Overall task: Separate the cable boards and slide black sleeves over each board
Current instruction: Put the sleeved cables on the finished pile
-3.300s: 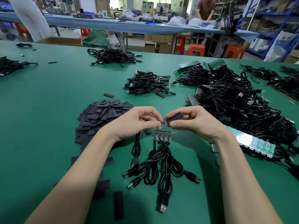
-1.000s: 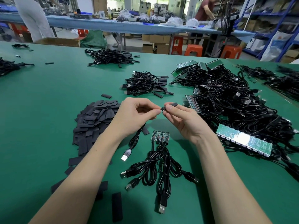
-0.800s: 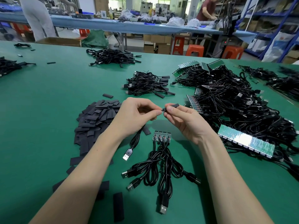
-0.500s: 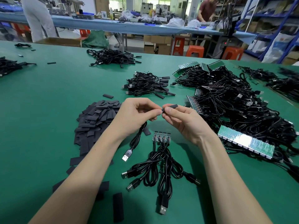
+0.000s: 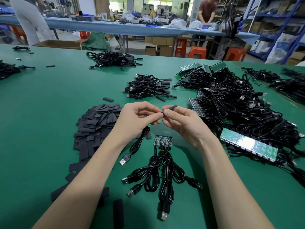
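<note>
My left hand (image 5: 140, 119) pinches the board end of a black USB cable (image 5: 137, 144), whose plug lies on the mat below. My right hand (image 5: 183, 124) pinches a black sleeve (image 5: 171, 107) at that same end, fingertips of both hands meeting; the board itself is hidden under the fingers. Just below the hands lies a small green strip of joined boards (image 5: 163, 140) with several black cables trailing toward me. A heap of flat black sleeves (image 5: 95, 128) sits to the left.
A big tangle of cables with green board panels (image 5: 247, 146) fills the right side. Two cable piles (image 5: 148, 87) (image 5: 113, 60) lie farther back on the green mat (image 5: 49, 100). Loose sleeves (image 5: 118, 212) lie near the front edge. People stand at a far bench.
Since 3.3 s ago the hands rose slightly and the board's green tip vanished between the fingertips and sleeve. Over the last second the hands hardly moved.
</note>
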`<action>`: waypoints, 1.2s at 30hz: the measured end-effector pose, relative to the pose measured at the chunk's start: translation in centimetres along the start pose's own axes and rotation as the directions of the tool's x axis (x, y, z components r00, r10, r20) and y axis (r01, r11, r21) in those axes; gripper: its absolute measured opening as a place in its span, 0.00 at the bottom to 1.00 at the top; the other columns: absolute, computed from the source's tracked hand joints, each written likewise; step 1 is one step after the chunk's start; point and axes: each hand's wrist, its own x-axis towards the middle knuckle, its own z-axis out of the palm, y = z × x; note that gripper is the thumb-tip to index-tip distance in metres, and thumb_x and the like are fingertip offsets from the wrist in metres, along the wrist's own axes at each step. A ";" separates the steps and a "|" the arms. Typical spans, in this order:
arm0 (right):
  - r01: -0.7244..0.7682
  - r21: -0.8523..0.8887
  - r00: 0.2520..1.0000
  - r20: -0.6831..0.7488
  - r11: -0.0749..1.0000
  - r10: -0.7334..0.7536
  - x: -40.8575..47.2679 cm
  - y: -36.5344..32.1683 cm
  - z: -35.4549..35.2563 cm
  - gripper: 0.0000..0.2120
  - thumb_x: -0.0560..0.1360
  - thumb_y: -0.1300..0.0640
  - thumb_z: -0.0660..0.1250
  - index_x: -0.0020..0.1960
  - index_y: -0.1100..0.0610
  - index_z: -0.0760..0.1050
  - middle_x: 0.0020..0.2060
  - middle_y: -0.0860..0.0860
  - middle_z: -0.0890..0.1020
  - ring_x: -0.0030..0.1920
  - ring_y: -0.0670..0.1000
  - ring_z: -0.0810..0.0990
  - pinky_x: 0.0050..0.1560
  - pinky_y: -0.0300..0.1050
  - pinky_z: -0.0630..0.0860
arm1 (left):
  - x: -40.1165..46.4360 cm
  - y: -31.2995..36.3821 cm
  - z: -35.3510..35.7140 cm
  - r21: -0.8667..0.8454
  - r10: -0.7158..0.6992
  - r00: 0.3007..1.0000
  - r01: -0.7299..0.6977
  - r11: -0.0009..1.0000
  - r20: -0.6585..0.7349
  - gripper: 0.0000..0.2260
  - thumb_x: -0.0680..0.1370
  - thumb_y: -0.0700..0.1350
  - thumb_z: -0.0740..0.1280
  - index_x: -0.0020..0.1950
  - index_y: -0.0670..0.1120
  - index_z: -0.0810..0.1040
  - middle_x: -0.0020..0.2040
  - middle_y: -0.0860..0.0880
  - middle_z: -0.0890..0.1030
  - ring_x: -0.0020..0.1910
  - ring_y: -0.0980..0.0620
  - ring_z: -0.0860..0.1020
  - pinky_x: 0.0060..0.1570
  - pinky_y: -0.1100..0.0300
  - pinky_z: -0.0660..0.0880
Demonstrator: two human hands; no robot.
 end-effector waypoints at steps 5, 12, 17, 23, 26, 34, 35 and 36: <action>0.193 -0.081 0.979 -0.052 0.978 -0.197 0.3 0.1 0.4 0.16 0.68 0.61 0.76 0.55 0.56 0.83 0.46 0.54 0.87 0.47 0.50 0.85 0.51 0.44 0.81 | 0.1 -0.3 -0.2 -0.069 -0.032 0.999 0.029 0.997 -0.039 0.05 0.74 0.34 0.75 0.48 0.41 0.84 0.40 0.41 0.86 0.38 0.50 0.85 0.44 0.63 0.80; 0.344 -0.183 0.929 -0.079 0.921 -0.362 0.3 0.1 1.4 0.22 0.75 0.66 0.74 0.66 0.52 0.77 0.47 0.61 0.86 0.51 0.53 0.86 0.52 0.45 0.82 | 0.0 -0.1 -0.2 -0.164 -0.079 0.996 0.070 0.984 -0.046 0.05 0.74 0.35 0.75 0.48 0.42 0.84 0.40 0.42 0.87 0.40 0.51 0.85 0.44 0.64 0.80; 0.343 -0.121 0.926 -0.120 0.931 -0.357 0.6 0.6 2.0 0.14 0.76 0.64 0.74 0.59 0.53 0.83 0.49 0.62 0.86 0.46 0.54 0.86 0.55 0.52 0.83 | -0.1 0.0 0.0 -0.201 -0.094 0.993 0.077 0.977 -0.076 0.04 0.73 0.36 0.76 0.47 0.42 0.85 0.41 0.40 0.87 0.39 0.51 0.85 0.43 0.65 0.80; 0.327 -0.048 0.931 -0.158 0.944 -0.330 0.9 1.0 2.0 0.13 0.75 0.65 0.73 0.59 0.57 0.83 0.44 0.58 0.86 0.43 0.52 0.86 0.54 0.50 0.83 | 0.0 -0.2 0.1 -0.215 -0.111 0.990 0.090 0.972 -0.087 0.04 0.73 0.36 0.76 0.47 0.42 0.85 0.41 0.39 0.86 0.39 0.51 0.85 0.42 0.65 0.80; 0.320 -0.032 0.934 -0.159 0.947 -0.321 0.9 1.0 2.1 0.13 0.75 0.66 0.73 0.58 0.56 0.83 0.44 0.58 0.86 0.43 0.52 0.85 0.52 0.48 0.83 | 0.0 -0.2 0.1 -0.219 -0.111 0.990 0.089 0.972 -0.090 0.04 0.73 0.37 0.76 0.47 0.43 0.85 0.40 0.39 0.86 0.39 0.50 0.85 0.42 0.65 0.80; 0.304 -0.024 0.939 -0.161 0.952 -0.304 0.7 0.9 2.3 0.12 0.75 0.65 0.73 0.56 0.55 0.83 0.44 0.58 0.87 0.44 0.51 0.85 0.49 0.44 0.82 | 0.1 -0.4 0.3 -0.204 -0.109 0.989 0.086 0.975 -0.104 0.04 0.74 0.36 0.76 0.48 0.40 0.84 0.40 0.39 0.86 0.39 0.50 0.86 0.42 0.65 0.80; 0.304 -0.024 0.939 -0.159 0.952 -0.304 0.7 0.9 2.3 0.12 0.75 0.65 0.73 0.56 0.54 0.83 0.44 0.58 0.87 0.44 0.51 0.85 0.49 0.43 0.82 | 0.1 -0.3 0.3 -0.206 -0.109 0.988 0.086 0.975 -0.105 0.04 0.74 0.36 0.75 0.48 0.40 0.84 0.40 0.39 0.86 0.39 0.50 0.86 0.42 0.65 0.80; 0.302 -0.018 0.940 -0.160 0.953 -0.301 0.7 0.9 2.3 0.12 0.75 0.65 0.73 0.56 0.54 0.83 0.44 0.58 0.87 0.44 0.51 0.85 0.49 0.43 0.82 | 0.1 -0.3 0.3 -0.208 -0.109 0.988 0.085 0.974 -0.105 0.05 0.74 0.36 0.75 0.48 0.39 0.84 0.40 0.39 0.86 0.39 0.50 0.86 0.42 0.65 0.80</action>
